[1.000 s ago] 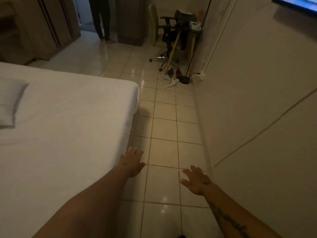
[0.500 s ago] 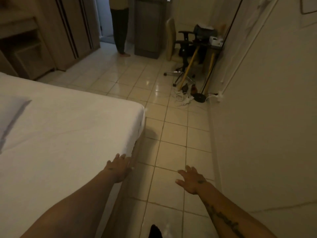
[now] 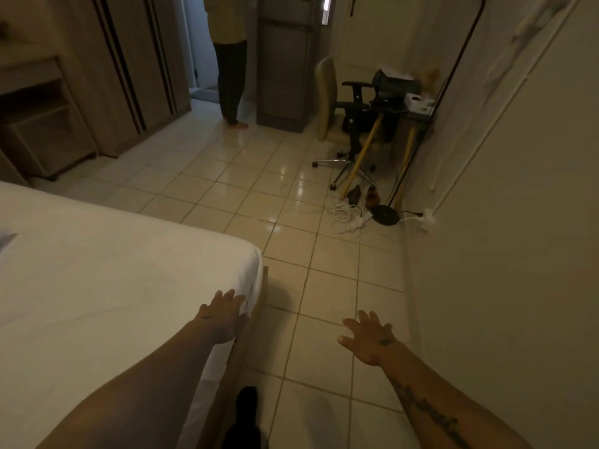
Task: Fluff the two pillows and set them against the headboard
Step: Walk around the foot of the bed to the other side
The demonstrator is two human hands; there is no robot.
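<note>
Barely a pillow [image 3: 7,238] corner shows at the white bed's [image 3: 129,286] left edge.

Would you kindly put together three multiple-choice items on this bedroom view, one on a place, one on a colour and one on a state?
1. Where is the person's left hand?
A. over the near corner of the white-sheeted bed
B. on the office chair
C. flat against the wall

2. What colour are the slanted poles leaning by the black-armed office chair?
A. blue
B. yellow
C. red

3. What is the state of the person's right hand?
A. closed on a pillow
B. gripping a cable
C. open and empty above the pale tiled floor

Answers: 1 A, the left hand shows at the sheet's corner edge; 2 B, both poles look yellow beside the chair; 3 C, its fingers are spread with nothing in them and only tiles beneath.
</note>
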